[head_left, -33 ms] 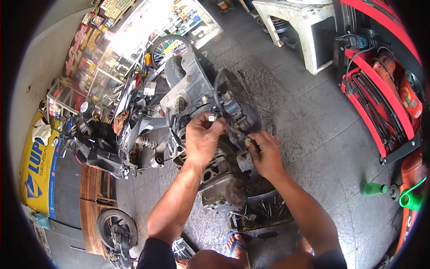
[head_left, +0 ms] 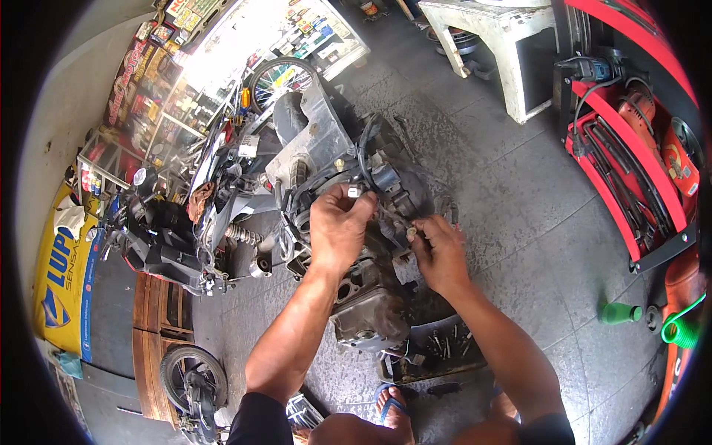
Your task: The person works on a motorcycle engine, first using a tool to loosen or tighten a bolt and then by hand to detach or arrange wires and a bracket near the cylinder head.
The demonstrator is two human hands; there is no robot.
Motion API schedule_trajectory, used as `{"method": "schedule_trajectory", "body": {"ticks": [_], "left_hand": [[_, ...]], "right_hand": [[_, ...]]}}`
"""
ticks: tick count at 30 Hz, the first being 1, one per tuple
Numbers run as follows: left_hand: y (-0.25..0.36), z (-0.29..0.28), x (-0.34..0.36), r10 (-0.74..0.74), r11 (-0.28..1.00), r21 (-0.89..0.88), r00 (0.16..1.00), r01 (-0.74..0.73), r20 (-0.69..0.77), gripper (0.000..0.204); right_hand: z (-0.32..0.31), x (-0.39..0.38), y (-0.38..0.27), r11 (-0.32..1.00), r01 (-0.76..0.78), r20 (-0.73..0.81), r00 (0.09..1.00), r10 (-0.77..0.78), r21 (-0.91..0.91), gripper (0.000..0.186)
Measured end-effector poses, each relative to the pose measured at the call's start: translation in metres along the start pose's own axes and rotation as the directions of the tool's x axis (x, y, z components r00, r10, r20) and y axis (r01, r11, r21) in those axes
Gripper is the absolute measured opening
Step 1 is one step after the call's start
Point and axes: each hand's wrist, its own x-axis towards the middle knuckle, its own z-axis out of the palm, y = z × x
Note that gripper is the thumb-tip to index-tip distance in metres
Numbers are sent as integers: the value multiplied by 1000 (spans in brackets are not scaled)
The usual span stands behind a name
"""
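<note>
My left hand (head_left: pixel 340 231) pinches a small white electrical connector (head_left: pixel 354 190) between thumb and fingers, over the middle of a dark, grimy motorcycle engine (head_left: pixel 368 315). To its right, my right hand (head_left: pixel 440 252) is closed in a pinch on a small yellowish connector (head_left: pixel 411 233) beside the engine's right edge. Black cables and hoses (head_left: pixel 363 152) loop just above my left hand. A grey dusty metal swingarm part (head_left: pixel 311 141) extends from the engine toward the rear wheel (head_left: pixel 280 83). My fingers hide parts of both connectors.
A tray of bolts (head_left: pixel 437 348) lies below the engine near my feet. Left of it stands a partly stripped motorcycle (head_left: pixel 170 230). On the right are a red tool cart (head_left: pixel 619 163), a green bottle (head_left: pixel 620 313) and a coiled green hose (head_left: pixel 681 330). A white stool (head_left: pixel 504 37) stands behind.
My left hand has shifted slightly up and to the right with the white connector, which has tilted a little. My right hand has barely moved.
</note>
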Motion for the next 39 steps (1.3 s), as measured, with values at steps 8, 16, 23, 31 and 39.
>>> {"method": "schedule_trajectory", "body": {"ticks": [8, 16, 23, 31, 39], "left_hand": [[-3, 11, -11, 143, 988, 73, 988, -138, -60, 22], [15, 11, -1, 51, 990, -133, 998, -53, -20, 19], [24, 22, -31, 408, 884, 177, 898, -433, 164, 20], [62, 44, -1, 192, 395, 583, 685, -710, 703, 40], [70, 65, 32, 82, 160, 613, 629, -774, 773, 30]], "right_hand": [[15, -1, -3, 999, -33, -96, 995, 29, -43, 27], [2, 9, -15, 998, 19, 57, 998, -22, 53, 53], [-4, 5, -27, 995, 97, 78, 992, -100, 32, 36], [11, 12, -12, 891, -217, -173, 936, 305, 398, 16], [18, 25, -2, 902, -315, -231, 893, 387, 294, 14]]}}
